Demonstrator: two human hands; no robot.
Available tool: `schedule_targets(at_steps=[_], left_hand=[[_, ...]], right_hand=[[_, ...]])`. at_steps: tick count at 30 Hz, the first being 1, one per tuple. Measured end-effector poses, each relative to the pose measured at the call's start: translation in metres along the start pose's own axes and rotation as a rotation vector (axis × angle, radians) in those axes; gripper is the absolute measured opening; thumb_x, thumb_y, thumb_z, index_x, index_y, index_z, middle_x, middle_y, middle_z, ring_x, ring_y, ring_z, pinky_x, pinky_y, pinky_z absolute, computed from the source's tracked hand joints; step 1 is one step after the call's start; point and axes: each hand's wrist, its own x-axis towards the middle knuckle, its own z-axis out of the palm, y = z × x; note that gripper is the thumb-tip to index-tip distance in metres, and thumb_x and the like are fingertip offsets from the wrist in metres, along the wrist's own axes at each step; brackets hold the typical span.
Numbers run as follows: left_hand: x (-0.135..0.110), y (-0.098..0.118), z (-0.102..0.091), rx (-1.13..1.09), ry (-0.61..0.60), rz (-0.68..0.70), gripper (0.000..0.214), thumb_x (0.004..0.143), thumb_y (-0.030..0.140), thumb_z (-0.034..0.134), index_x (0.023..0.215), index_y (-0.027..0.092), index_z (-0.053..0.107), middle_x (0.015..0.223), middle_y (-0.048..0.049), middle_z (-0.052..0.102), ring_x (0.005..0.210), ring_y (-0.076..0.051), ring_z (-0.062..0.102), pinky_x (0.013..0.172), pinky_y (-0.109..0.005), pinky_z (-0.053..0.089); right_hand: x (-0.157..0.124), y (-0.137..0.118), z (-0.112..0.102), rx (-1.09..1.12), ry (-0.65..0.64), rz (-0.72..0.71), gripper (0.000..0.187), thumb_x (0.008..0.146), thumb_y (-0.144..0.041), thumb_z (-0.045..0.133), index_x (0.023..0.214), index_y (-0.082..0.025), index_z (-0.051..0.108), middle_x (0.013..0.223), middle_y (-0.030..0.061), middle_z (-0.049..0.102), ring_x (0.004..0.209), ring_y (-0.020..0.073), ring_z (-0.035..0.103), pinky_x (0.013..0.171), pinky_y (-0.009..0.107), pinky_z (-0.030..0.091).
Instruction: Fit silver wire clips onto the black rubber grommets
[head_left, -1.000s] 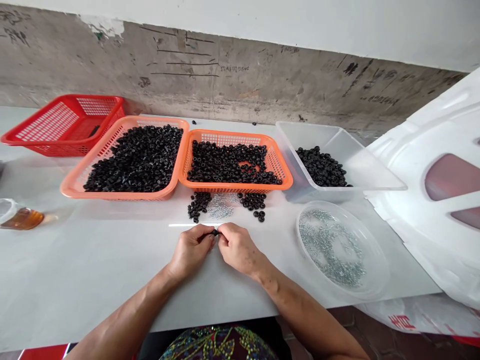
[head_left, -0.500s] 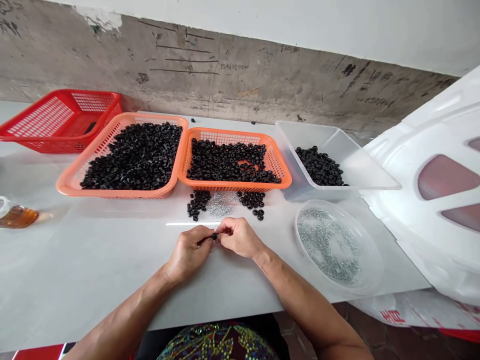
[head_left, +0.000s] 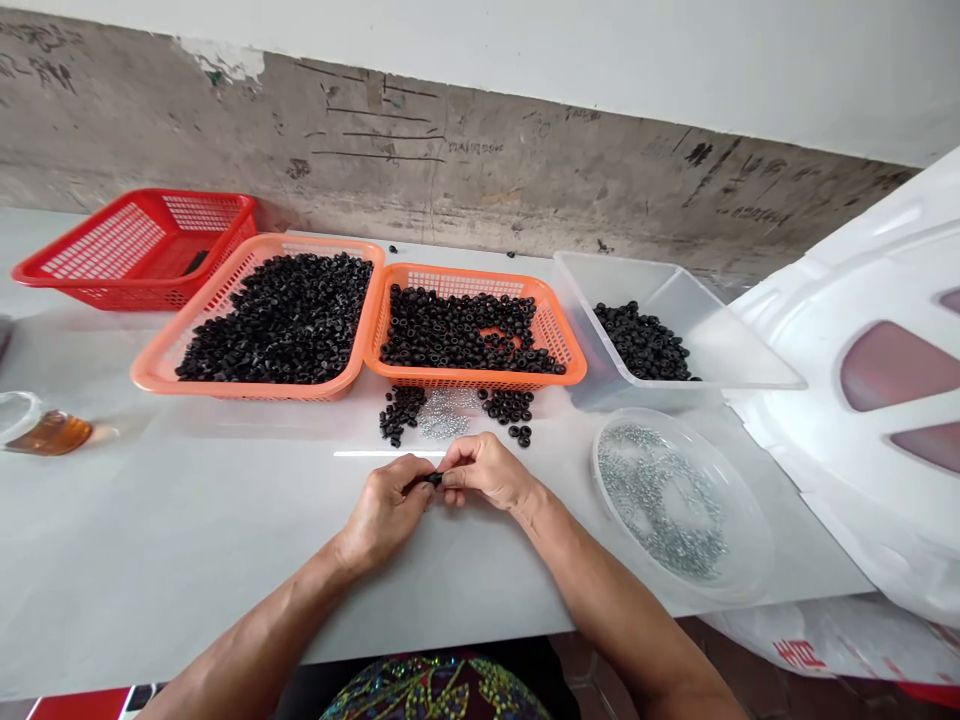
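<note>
While left hand (head_left: 384, 508) and right hand (head_left: 491, 472) pinch a small black piece (head_left: 433, 479) inside the worktop's near edge (head_left: 442, 646), steady alignment seems best.

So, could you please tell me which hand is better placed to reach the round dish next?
Probably the right hand: it lies nearer the round dish, with the left hand farther away. Both meet at a small black piece, so neither looks free.

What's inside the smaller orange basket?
Black ring-shaped parts spread across the smaller orange basket, bare orange showing between some. Anything beneath the top parts is covered; can't see it.
</note>
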Motion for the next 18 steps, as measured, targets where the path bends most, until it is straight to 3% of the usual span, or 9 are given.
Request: schedule_targets(at_steps=[3,7,10,15,18], left_hand=[[0.000,0.003,0.001,0.014,0.019,0.076,0.016,0.078,0.011,0.048,0.082,0.017,0.063,0.075,-0.0021,0.059,0.069,-0.014,0.055,0.065,-0.027,0.045],[-0.001,-0.001,0.002,0.046,0.037,0.178,0.015,0.080,0.015,0.051,0.085,0.019,0.065,0.085,-0.0044,0.055,0.081,-0.016,0.054,0.075,-0.030,0.046],[-0.002,-0.008,0.002,0.090,0.041,0.204,0.017,0.078,0.016,0.054,0.085,0.022,0.068,0.095,-0.0058,0.052,0.093,-0.020,0.052,0.081,-0.033,0.045],[0.000,-0.014,0.004,-0.056,0.005,0.133,0.016,0.076,0.018,0.056,0.083,0.024,0.069,0.106,-0.0057,0.053,0.100,-0.022,0.053,0.085,-0.034,0.045],[0.000,-0.008,0.006,-0.232,-0.054,0.021,0.023,0.078,0.024,0.056,0.098,0.023,0.065,0.112,-0.0063,0.055,0.107,-0.025,0.052,0.086,-0.036,0.047]], right_hand=[[0.004,0.003,-0.009,0.200,-0.094,0.045,0.029,0.061,-0.026,0.077,0.077,-0.010,0.060,0.060,0.0034,0.065,0.053,0.0136,0.063,0.051,0.024,0.051],[0.004,0.008,-0.009,0.327,-0.229,0.086,0.042,0.063,-0.026,0.077,0.097,-0.008,0.061,0.083,0.0087,0.067,0.073,0.0182,0.067,0.068,0.032,0.054],[0.002,0.012,-0.008,0.374,-0.293,0.090,0.047,0.064,-0.027,0.077,0.103,-0.005,0.061,0.088,0.0101,0.065,0.077,0.0184,0.066,0.074,0.035,0.053],[0.002,0.018,-0.003,0.357,-0.240,0.063,0.041,0.058,-0.026,0.080,0.091,-0.007,0.066,0.081,0.0064,0.064,0.069,0.0160,0.065,0.074,0.034,0.050],[0.004,0.021,0.005,0.327,-0.214,0.009,0.034,0.058,-0.028,0.078,0.084,-0.010,0.068,0.075,0.0037,0.064,0.068,0.0161,0.063,0.071,0.033,0.049]])
